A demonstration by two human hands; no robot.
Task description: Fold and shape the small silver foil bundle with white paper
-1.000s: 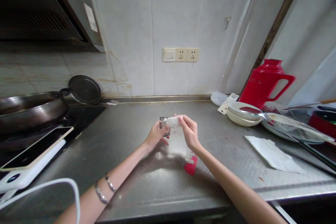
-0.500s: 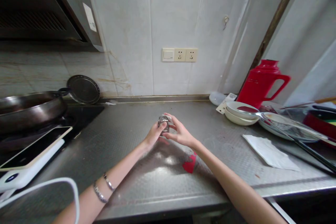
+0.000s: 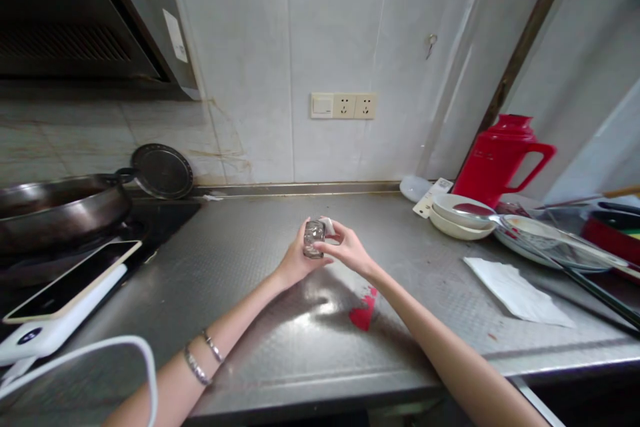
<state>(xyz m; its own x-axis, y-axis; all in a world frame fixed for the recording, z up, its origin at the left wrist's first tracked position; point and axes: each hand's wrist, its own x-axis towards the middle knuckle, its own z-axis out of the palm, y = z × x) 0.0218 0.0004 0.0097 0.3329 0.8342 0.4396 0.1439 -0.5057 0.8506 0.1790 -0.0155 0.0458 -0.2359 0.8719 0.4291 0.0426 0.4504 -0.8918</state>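
Above the middle of the metal counter, my left hand [image 3: 293,265] wraps around a small clear patterned glass [image 3: 314,239] from the left and below. My right hand [image 3: 351,251] is closed in from the other side, its thumb against the glass. Between its fingers and the glass shows a small white piece [image 3: 327,225], perhaps folded tissue; its kind is unclear. Under the hands, red torn scraps [image 3: 363,313] lie on the counter [image 3: 240,320].
To the left are a pan [image 3: 60,210] on the stove, a phone [image 3: 75,280] on a white device, and a white cable [image 3: 145,347]. To the right stand a red thermos [image 3: 495,160], stacked bowls [image 3: 460,230] and plates, with a white napkin [image 3: 517,290] nearer the edge.
The glass has turned in my hands so its patterned side shows more. My left fingers now spread beneath and behind it, and my right hand has shifted slightly.
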